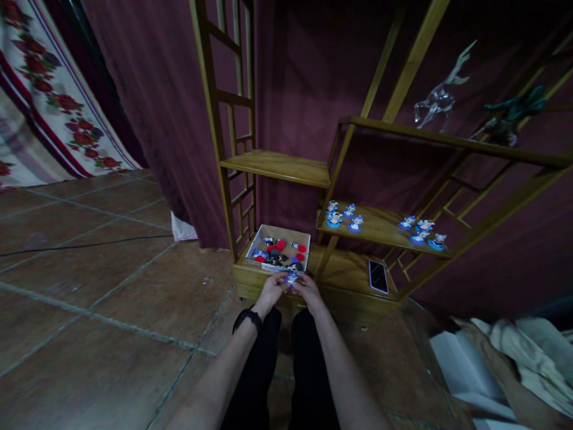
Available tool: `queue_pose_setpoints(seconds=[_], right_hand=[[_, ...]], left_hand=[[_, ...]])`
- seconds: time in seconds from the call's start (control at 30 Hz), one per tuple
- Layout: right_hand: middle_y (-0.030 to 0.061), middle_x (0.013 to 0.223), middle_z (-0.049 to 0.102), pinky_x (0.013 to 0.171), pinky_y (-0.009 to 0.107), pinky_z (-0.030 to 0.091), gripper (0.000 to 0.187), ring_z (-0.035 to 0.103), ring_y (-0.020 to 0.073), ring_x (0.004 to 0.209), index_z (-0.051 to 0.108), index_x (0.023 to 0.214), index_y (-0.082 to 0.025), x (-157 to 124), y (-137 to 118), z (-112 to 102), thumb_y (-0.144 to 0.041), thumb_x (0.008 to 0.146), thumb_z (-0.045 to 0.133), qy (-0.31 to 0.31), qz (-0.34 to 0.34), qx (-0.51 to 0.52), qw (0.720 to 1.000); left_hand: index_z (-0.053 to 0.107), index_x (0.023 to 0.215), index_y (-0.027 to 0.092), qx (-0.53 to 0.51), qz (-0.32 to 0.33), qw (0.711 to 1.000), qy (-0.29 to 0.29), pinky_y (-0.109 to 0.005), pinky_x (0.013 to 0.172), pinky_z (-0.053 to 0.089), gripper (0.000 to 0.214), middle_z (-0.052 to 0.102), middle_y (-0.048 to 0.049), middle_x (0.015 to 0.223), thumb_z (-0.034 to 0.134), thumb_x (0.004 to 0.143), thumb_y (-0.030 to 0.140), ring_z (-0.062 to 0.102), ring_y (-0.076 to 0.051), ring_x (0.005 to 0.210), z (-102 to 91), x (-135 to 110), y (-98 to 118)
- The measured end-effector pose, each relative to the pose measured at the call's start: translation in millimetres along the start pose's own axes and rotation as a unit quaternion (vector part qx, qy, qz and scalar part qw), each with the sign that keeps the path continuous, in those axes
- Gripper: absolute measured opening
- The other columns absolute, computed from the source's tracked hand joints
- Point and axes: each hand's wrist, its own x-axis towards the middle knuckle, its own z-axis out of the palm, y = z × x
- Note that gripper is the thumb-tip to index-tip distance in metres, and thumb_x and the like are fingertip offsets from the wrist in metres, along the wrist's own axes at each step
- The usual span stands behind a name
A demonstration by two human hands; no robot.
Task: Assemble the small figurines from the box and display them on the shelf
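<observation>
Between my two hands is a small blue-and-white figurine (292, 279). My left hand (274, 288) pinches it from the left, and my right hand (308, 288) grips its other side. Just beyond them, on the lowest shelf, sits an open cardboard box (254, 243) holding several small figurines with red, blue and black parts. Similar figurines stand on the middle shelf (376, 224): one group at its left end, including a white-and-blue figurine (356, 224), and another at its right end, including a figurine on a blue base (437, 241).
A phone (378, 276) lies on the lower shelf to the right. Higher up stand a clear glass deer (441, 95) and a dark green ornament (514, 113). A bare wooden shelf board (280, 165) juts out above the box. White boxes and cloth (528, 352) lie at the lower right.
</observation>
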Motion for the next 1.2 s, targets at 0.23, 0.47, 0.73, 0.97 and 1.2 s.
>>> queue_pose_setpoints(seconds=[0.23, 0.47, 0.73, 0.97, 1.2], right_hand=[[0.0039, 0.087, 0.065, 0.055, 0.024, 0.046, 0.045, 0.06, 0.0148, 0.067, 0.062, 0.092, -0.02, -0.8, -3.3, 0.7, -0.039, 0.052, 0.072, -0.01, 0.001, -0.016, 1.0], [0.0006, 0.069, 0.064, 0.054, 0.024, 0.044, 0.041, 0.056, 0.011, 0.054, 0.063, 0.087, -0.018, 1.4, -0.2, 2.3, -0.037, 0.052, 0.072, 0.012, 0.009, -0.016, 1.0], [0.0005, 0.072, 0.063, 0.054, 0.024, 0.044, 0.041, 0.056, 0.0107, 0.056, 0.063, 0.088, -0.019, -0.4, -2.2, 3.2, -0.042, 0.055, 0.07, 0.011, 0.008, -0.018, 1.0], [0.0012, 0.072, 0.064, 0.053, 0.024, 0.044, 0.042, 0.055, 0.0107, 0.055, 0.062, 0.086, -0.018, 1.9, 1.0, 2.5, -0.043, 0.053, 0.07, 0.017, 0.012, -0.027, 0.999], [-0.0011, 0.069, 0.062, 0.053, 0.022, 0.044, 0.041, 0.056, 0.0097, 0.055, 0.06, 0.086, -0.018, 0.2, -1.7, 2.8, -0.042, 0.055, 0.068, 0.015, 0.012, -0.045, 0.999]], left_hand=[[0.063, 0.082, 0.012, 0.0, -0.004, 1.0, -0.002, -0.019, 0.048, 0.037, 0.028, 0.057, 0.0026, 0.053, 0.069, 0.056, 0.018, 0.051, -0.008, 0.047, -2.7, 3.2, -5.4], [0.063, 0.08, 0.011, -0.004, -0.028, 1.0, -0.012, -0.019, 0.046, 0.038, 0.025, 0.059, 0.0005, 0.054, 0.069, 0.058, 0.022, 0.052, -0.009, 0.046, -5.6, 7.0, -12.6], [0.064, 0.08, 0.011, -0.004, -0.035, 0.999, -0.014, -0.019, 0.046, 0.038, 0.026, 0.061, -0.0017, 0.059, 0.069, 0.058, 0.023, 0.053, -0.009, 0.048, -3.7, 5.2, -8.8], [0.064, 0.08, 0.01, 0.004, -0.036, 0.999, -0.003, -0.019, 0.045, 0.038, 0.029, 0.061, -0.0012, 0.058, 0.07, 0.057, 0.025, 0.053, -0.009, 0.048, -3.3, 3.4, -6.7], [0.064, 0.081, 0.009, 0.023, -0.035, 0.999, -0.006, -0.019, 0.045, 0.037, 0.031, 0.06, -0.0005, 0.055, 0.07, 0.056, 0.026, 0.053, -0.009, 0.047, -2.7, 4.4, -6.0]])
